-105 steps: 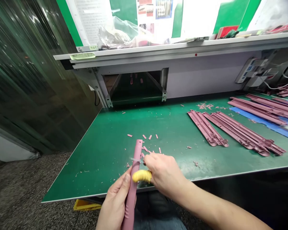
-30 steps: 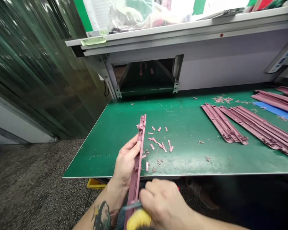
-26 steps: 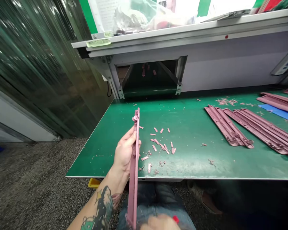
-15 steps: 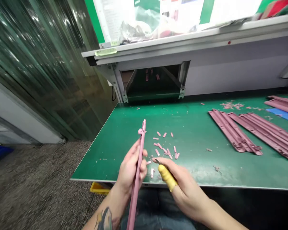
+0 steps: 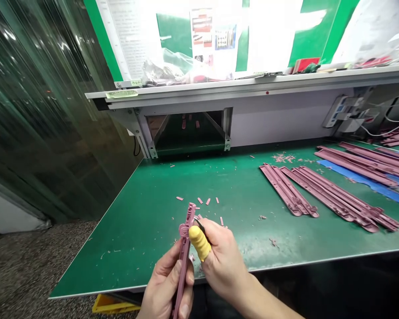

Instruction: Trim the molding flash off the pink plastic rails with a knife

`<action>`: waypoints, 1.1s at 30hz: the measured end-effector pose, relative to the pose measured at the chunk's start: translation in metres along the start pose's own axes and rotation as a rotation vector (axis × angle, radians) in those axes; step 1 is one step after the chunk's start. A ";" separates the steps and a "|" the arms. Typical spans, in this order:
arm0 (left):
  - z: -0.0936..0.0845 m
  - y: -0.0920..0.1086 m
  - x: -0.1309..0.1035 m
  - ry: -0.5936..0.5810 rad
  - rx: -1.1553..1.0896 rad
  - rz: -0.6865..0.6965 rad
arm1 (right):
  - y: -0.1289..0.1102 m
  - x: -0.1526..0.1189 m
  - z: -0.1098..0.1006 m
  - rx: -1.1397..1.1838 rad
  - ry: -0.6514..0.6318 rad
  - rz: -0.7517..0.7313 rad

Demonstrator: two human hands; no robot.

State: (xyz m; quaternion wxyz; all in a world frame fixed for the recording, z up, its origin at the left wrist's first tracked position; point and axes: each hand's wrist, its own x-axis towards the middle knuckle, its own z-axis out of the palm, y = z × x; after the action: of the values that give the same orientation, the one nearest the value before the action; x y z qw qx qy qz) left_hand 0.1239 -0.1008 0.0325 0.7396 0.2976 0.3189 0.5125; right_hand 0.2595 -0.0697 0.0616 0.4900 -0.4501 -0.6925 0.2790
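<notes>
Pink strip is in the lower center, over the near edge of the green table, running from the bottom of the frame up and slightly right. Its top end is ribbed, with a round boss just below on the left side.

Left hand: fingers clamped around the strip's lower half, thumb on the near face, fingertips showing on the right side.

Right hand: fingers closed on a thin dark tool, tip at the strip's right edge near the top end. Can't tell if the tip touches. Yellow cover on the thumb, which sits right beside the strip below the boss; contact unclear.

Small pink chips scattered on the table just above and right of the strip's top end; some partly hidden by the right hand. Right of center, two groups of long pink parts lie slanted: smaller group, larger group beside it. More long parts at the right edge, on and around a blue sheet. Pile of pink scraps above the smaller group.

Dark opening behind the table, upper center-left, pink pieces inside. Shelf runs across above it, carrying a clear plastic bag. Yellow bin at lower left, partly under the table.
</notes>
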 end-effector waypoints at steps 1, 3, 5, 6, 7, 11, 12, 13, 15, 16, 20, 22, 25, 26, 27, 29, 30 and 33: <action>0.000 0.000 0.000 -0.003 0.003 0.004 | 0.000 -0.001 0.001 0.005 0.006 0.007; 0.000 0.000 0.000 -0.010 0.005 0.007 | 0.000 -0.002 0.003 0.013 0.023 0.014; -0.001 0.000 0.000 -0.027 0.002 0.011 | -0.001 -0.004 0.004 0.001 0.040 0.004; -0.002 0.000 -0.001 -0.036 0.001 0.014 | 0.000 -0.004 0.005 -0.016 0.046 -0.012; -0.003 0.000 -0.001 -0.043 0.002 0.016 | 0.000 -0.005 0.005 -0.037 0.047 -0.032; -0.006 0.001 -0.003 -0.013 0.022 0.020 | 0.001 -0.007 0.001 -0.158 0.050 -0.078; -0.006 0.001 -0.004 0.004 0.029 0.017 | 0.001 -0.008 0.000 -0.191 0.056 -0.076; -0.006 0.001 -0.004 0.019 0.035 0.014 | 0.002 -0.008 0.000 -0.224 0.066 -0.072; -0.006 0.001 -0.005 0.039 0.049 0.011 | 0.003 -0.007 -0.001 -0.284 0.079 -0.072; -0.006 0.001 -0.005 0.045 0.058 0.012 | 0.003 -0.006 -0.002 -0.314 0.082 -0.078; 0.000 0.005 -0.006 0.077 0.121 0.031 | 0.001 -0.004 -0.010 -0.384 0.035 -0.091; 0.004 0.015 -0.004 0.088 0.152 0.050 | -0.002 -0.007 -0.018 -0.355 -0.051 -0.073; 0.008 0.037 0.003 0.059 0.158 0.162 | -0.002 -0.023 -0.025 -0.260 -0.228 -0.028; 0.007 0.045 0.005 0.048 0.149 0.246 | -0.001 -0.031 -0.024 -0.226 -0.275 -0.018; 0.006 0.051 0.008 0.058 0.140 0.330 | 0.001 -0.040 -0.020 -0.197 -0.309 -0.012; 0.004 0.061 0.009 0.092 0.138 0.513 | 0.007 -0.058 -0.007 -0.167 -0.353 -0.008; 0.005 0.064 0.008 0.108 0.160 0.593 | 0.009 -0.065 0.001 -0.175 -0.376 -0.009; 0.012 0.065 0.000 0.112 0.295 0.794 | 0.012 -0.079 0.021 -0.233 -0.455 0.020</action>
State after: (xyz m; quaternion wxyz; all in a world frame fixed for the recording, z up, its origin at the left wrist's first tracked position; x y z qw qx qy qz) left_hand 0.0961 -0.0831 0.0905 0.4161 0.4715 0.2892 0.7218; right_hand 0.2531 -0.1344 0.0096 0.2637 -0.4359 -0.8079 0.2961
